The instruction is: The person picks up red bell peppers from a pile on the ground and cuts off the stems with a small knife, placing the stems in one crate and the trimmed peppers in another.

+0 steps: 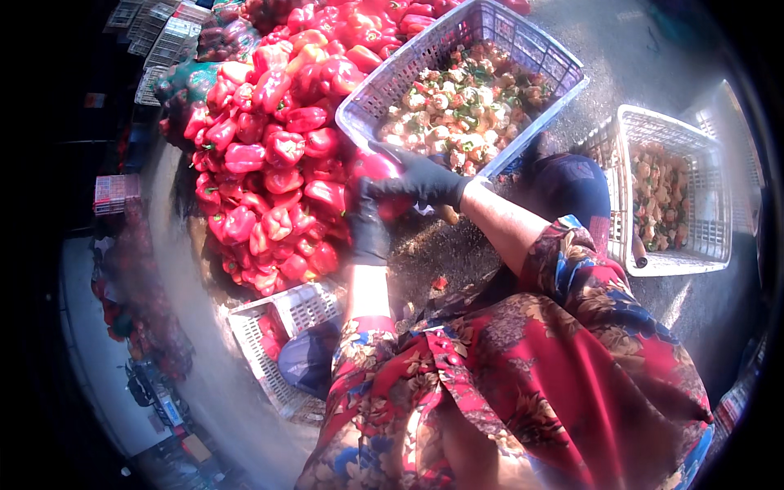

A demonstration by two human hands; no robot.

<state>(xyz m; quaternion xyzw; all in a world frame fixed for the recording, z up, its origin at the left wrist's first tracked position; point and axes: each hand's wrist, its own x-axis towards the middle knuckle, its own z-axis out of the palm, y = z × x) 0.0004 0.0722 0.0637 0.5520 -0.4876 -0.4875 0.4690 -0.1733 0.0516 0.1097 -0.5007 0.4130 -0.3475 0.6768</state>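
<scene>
Red pepper heap (282, 155), upper left, steep: a knock could start a slide. Crate (535, 126) of pale cores (465, 110), upper centre. Left hand (369, 233) and right hand (429, 178) wrapped round one held pepper (374, 167), mid-frame; its glossy skin might slip.

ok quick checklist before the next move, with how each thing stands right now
1. Gloves on: ok, left hand and right hand both covered in black.
2. Red pepper steadied: ok, held between both hands.
3. Blue crate close by: ok, just beyond the right hand.
4. Space above its pepper cores: ok, they lie below the rim.
5. Any blade in the right hand: cannot tell, view blocked.
</scene>
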